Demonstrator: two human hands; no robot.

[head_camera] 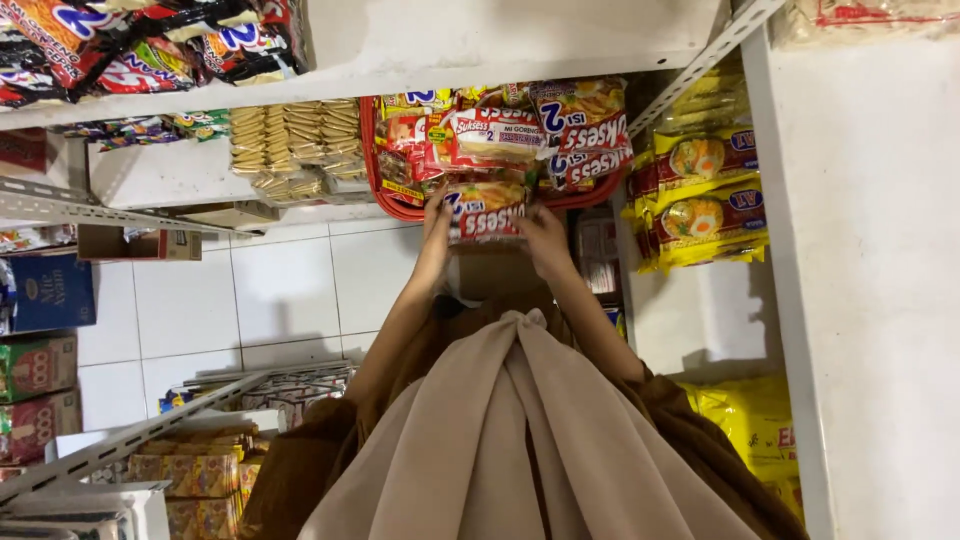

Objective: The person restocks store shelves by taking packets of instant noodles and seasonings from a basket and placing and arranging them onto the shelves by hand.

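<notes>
Both my hands hold one noodle packet (484,211), red and white with a picture of noodles on it. My left hand (437,215) grips its left end and my right hand (545,232) its right end. The packet sits at the near rim of a red basket (395,206) filled with several similar noodle packets (500,135). The basket stands on the floor below the white shelf. My brown sleeves and a beige cloth hang down in front of me.
Yellow noodle packets (700,195) are stacked on the right shelf. Biscuit packs (295,140) lie left of the basket. A white shelf board (480,40) runs above, snack bags (150,45) on it. Cardboard boxes (50,290) and white floor tiles (280,290) lie at left.
</notes>
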